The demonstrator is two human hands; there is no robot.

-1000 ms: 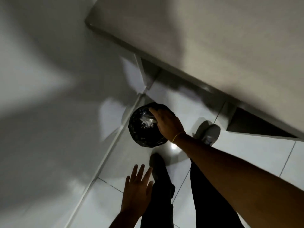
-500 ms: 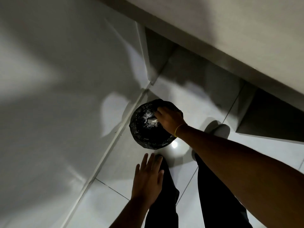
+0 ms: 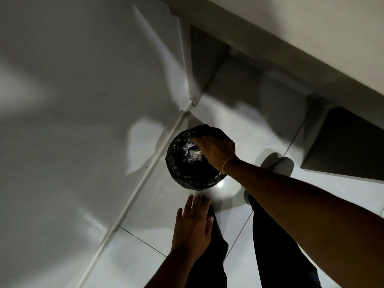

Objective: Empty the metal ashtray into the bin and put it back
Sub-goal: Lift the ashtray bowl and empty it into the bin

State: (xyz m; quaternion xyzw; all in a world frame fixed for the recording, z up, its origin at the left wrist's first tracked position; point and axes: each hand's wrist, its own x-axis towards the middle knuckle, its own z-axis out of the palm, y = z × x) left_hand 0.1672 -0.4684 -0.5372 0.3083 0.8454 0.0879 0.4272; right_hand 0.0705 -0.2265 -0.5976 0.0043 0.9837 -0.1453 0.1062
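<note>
My right hand (image 3: 216, 152) clamps the metal ashtray (image 3: 195, 152) tipped over the mouth of the bin (image 3: 193, 175) — best kept low and well inside the rim, so ash drops into the black liner rather than onto the floor tiles (image 3: 145, 256). My left hand (image 3: 192, 227), fingers spread and empty, hovers nearer the bin than a second ago.

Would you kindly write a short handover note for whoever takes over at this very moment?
Right hand: over the bin, gripping the metal ashtray, of which only a sliver shows.
Left hand: open, empty, hovering lower down in front of the legs.
The bin is black-lined and stands on the tiled floor by the wall.
Done: ashtray brought to the bin.
Left: finish tipping; whether it is empty is not visible. Then put it back.
</note>
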